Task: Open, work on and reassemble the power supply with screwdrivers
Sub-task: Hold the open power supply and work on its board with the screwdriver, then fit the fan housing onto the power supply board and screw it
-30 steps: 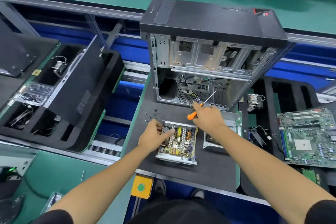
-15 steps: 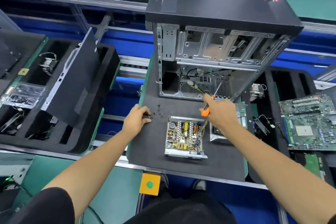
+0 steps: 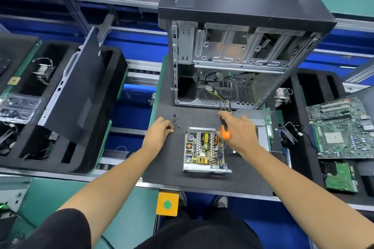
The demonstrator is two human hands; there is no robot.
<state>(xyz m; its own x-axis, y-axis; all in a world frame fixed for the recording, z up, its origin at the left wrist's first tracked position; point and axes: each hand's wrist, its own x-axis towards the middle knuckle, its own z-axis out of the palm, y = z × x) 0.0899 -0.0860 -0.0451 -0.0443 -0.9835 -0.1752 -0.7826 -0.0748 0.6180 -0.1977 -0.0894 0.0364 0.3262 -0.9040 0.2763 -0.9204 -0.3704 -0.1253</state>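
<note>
The opened power supply [image 3: 204,148] lies on the black foam mat [image 3: 202,180], its circuit board bare. Its metal cover [image 3: 261,127] sits just right of it, partly behind my right hand. My right hand [image 3: 239,133] grips an orange-and-black screwdriver [image 3: 224,127] above the supply's top right corner, shaft pointing away from me. My left hand [image 3: 159,133] rests on the mat to the left of the supply, fingers curled at several small black screws [image 3: 176,121]. Whether it pinches one I cannot tell.
An open computer case [image 3: 232,46] stands upright behind the supply. A motherboard [image 3: 342,127] lies on a tray to the right. A black side panel [image 3: 74,87] leans in a foam tray on the left. A yellow box with a green button [image 3: 167,204] sits at the bench's front edge.
My left hand left the power supply and moved left to the loose screws. My right hand with the screwdriver stayed near the supply's top right corner.
</note>
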